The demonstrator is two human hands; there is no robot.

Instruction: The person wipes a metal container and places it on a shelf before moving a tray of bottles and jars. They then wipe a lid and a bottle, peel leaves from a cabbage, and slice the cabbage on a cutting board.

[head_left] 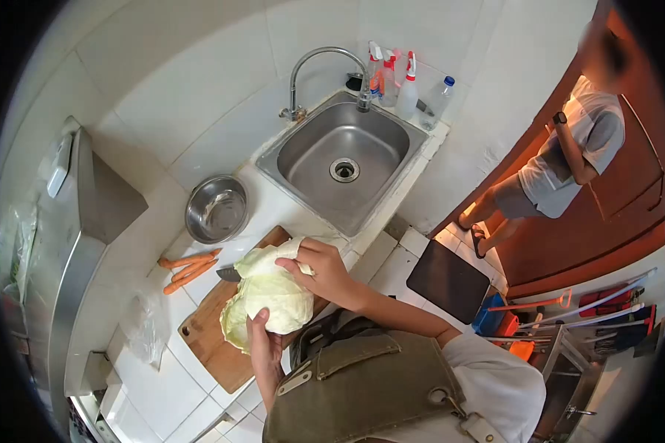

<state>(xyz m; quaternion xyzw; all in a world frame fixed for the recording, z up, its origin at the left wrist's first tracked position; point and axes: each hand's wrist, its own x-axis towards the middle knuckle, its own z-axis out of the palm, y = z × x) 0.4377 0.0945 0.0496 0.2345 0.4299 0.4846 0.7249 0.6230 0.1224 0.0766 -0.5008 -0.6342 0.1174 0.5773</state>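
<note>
A pale green cabbage (277,304) is held over the wooden cutting board (213,359). My left hand (264,347) grips its lower side, with the thumb on the front. At the top, my right hand (319,272) is closed on a loose outer cabbage leaf (262,258) that stands away from the head. The dark tip of a knife (227,274) pokes out at the board's far edge; the rest is hidden behind the cabbage. Several carrots (188,269) lie on the white tiled counter left of the board.
A steel bowl (216,209) stands behind the carrots, near a steel sink (391,181) with a tap (294,81). Spray bottles (406,92) line the sink's back corner. A clear plastic bag (142,328) lies left. Another person (569,148) stands by the door at right.
</note>
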